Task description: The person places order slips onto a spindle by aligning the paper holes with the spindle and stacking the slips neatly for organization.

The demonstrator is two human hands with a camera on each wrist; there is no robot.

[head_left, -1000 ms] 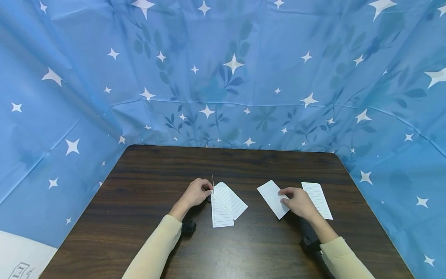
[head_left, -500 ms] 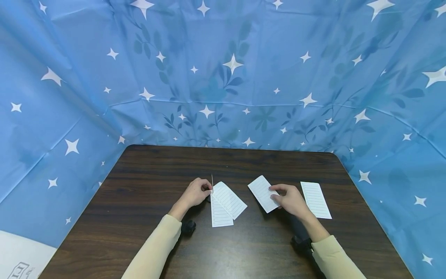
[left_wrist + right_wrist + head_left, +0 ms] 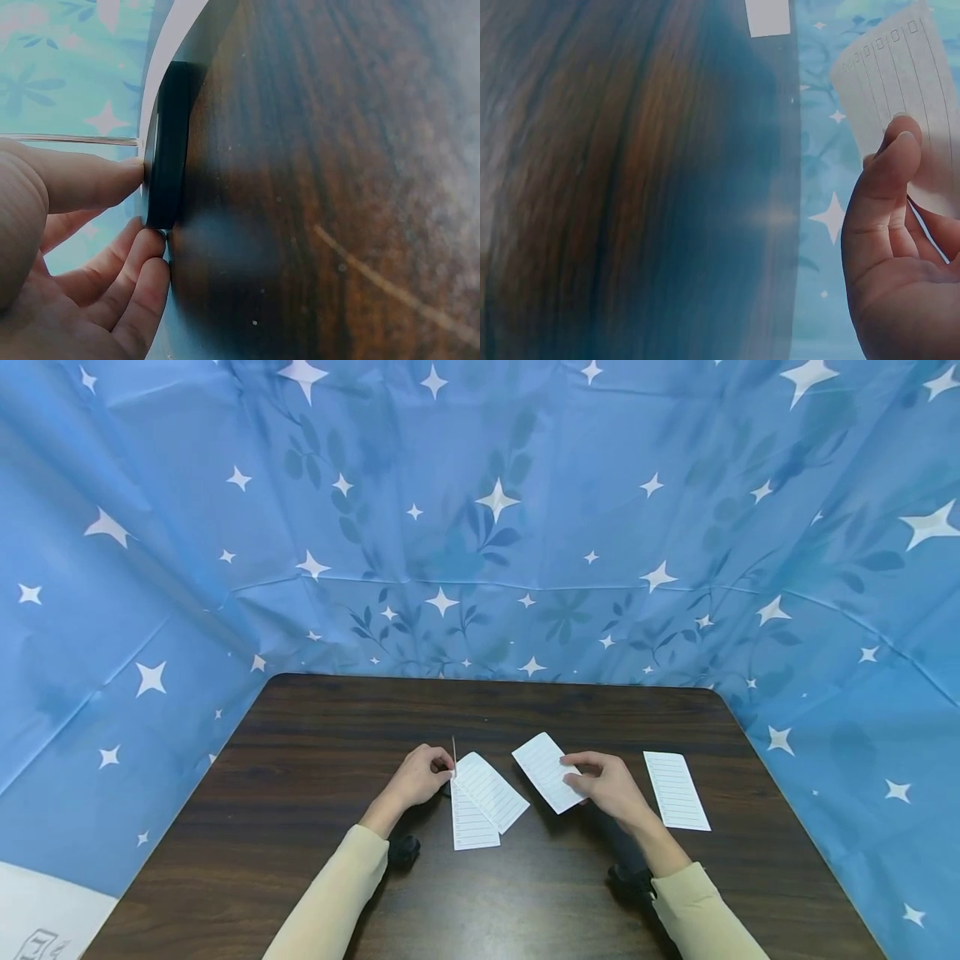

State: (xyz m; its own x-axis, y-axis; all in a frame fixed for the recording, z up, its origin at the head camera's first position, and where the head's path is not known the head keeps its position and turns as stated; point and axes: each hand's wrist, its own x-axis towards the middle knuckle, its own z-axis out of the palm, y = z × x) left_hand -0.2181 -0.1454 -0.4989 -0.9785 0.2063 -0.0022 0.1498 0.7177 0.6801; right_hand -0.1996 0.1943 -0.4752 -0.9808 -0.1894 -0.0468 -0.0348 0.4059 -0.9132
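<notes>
A receipt spike stands on the table, its thin rod (image 3: 453, 753) upright and its black base (image 3: 171, 150) showing in the left wrist view. Two lined slips (image 3: 491, 793) lie fanned out at the foot of the rod. My left hand (image 3: 417, 776) holds the base, thumb and fingertips at its edge. To the right, my right hand (image 3: 606, 787) pinches a lined slip (image 3: 542, 768) by its right side, raised off the table. A column of small boxes shows on that slip (image 3: 885, 67) in the right wrist view.
Another lined slip (image 3: 677, 791) lies flat on the dark wooden table (image 3: 360, 710), right of my right hand. A blue curtain with stars (image 3: 480, 527) hangs behind the table. A white printed surface (image 3: 45, 910) shows at the lower left.
My right hand has carried its slip leftward and a little up, closer to the spike. The left hand stays at the base, and the fanned slips have not moved.
</notes>
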